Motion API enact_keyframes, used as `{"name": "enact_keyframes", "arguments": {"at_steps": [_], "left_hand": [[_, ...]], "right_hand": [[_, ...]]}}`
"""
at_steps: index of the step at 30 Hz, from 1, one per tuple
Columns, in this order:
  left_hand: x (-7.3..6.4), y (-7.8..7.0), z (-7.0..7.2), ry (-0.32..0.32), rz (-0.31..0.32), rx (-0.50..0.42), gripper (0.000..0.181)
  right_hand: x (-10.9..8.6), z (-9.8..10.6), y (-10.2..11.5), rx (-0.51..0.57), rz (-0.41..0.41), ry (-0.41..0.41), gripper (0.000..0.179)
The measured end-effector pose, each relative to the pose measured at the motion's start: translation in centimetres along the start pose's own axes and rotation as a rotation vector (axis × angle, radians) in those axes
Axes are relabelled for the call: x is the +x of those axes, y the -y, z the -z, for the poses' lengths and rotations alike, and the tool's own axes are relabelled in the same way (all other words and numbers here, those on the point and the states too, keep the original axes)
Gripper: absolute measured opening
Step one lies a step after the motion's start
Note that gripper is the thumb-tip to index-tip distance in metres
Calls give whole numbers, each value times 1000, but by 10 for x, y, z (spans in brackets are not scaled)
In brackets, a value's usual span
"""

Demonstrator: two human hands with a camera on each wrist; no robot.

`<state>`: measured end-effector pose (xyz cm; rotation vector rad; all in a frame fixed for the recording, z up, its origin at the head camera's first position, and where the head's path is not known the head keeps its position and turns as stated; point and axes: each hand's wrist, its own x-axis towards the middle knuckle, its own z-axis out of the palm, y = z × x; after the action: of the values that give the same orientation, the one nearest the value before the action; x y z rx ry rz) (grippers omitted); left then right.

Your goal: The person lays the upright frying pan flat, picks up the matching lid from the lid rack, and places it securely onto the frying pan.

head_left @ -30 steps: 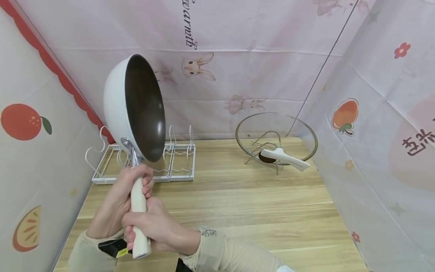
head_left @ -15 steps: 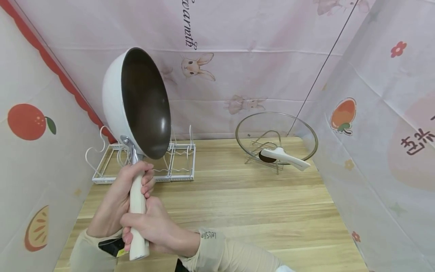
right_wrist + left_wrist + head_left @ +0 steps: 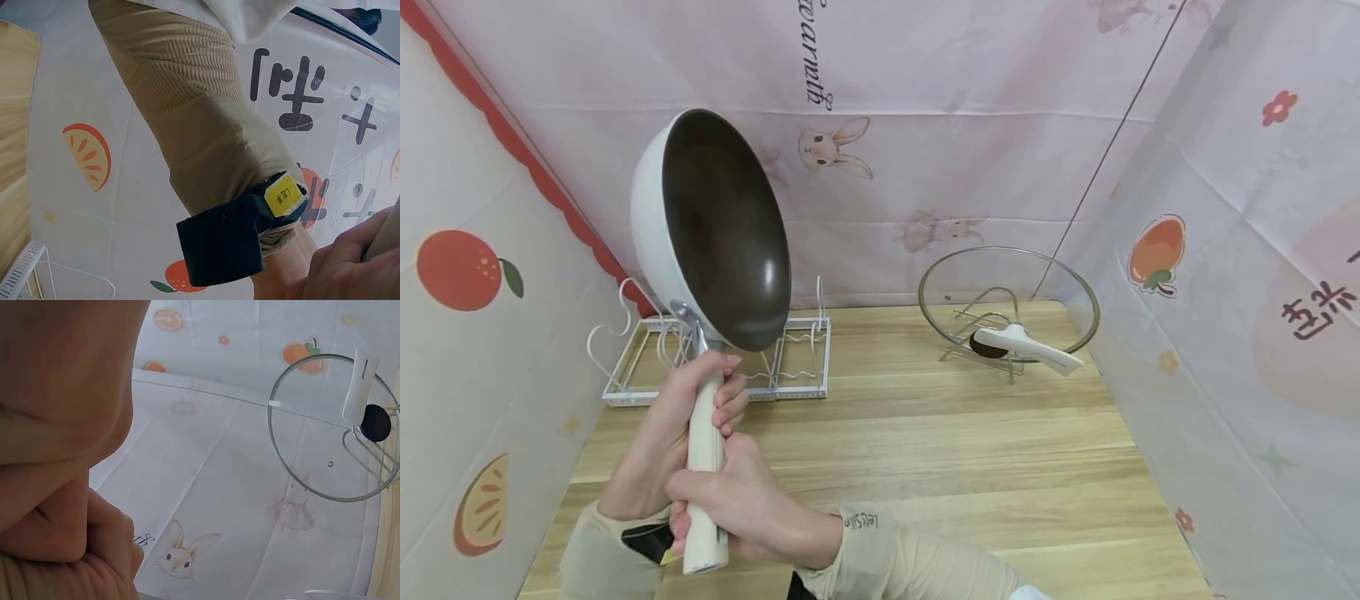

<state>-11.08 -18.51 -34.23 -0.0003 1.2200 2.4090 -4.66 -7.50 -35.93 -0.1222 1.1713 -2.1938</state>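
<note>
A deep white wok (image 3: 730, 233) with a dark inside is held up and tilted on edge, its mouth facing right, above the left part of the table. My left hand (image 3: 696, 408) grips the upper part of its cream handle (image 3: 705, 433), close to the metal neck. Lower down, my right hand (image 3: 741, 492) wraps the same handle near its end. In the left wrist view, curled fingers (image 3: 69, 537) fill the left side. Behind and below the wok stands a white wire rack (image 3: 790, 392), partly hidden by the pan and hands.
At the back right a glass lid (image 3: 925, 308) with a white handle (image 3: 1030, 346) leans upright in a small wire stand (image 3: 1011, 367). Printed cloth walls (image 3: 880, 192) enclose the wooden table (image 3: 925, 450) at the back and both sides.
The wok has turned slightly, showing more of its dark inside, and its rim has shifted a little to the right. Both hands keep their grip on the handle.
</note>
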Motion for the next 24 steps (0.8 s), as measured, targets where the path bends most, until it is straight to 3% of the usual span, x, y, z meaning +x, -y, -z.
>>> {"name": "enact_keyframes", "arguments": {"at_steps": [12,24], "left_hand": [[5,1,1,-19,45,139,40],[3,6,4,28,28,77,30]], "right_hand": [[0,3,-3,-9,12,-3,16],[-3,3,-5,-8,21,-4,16]]}}
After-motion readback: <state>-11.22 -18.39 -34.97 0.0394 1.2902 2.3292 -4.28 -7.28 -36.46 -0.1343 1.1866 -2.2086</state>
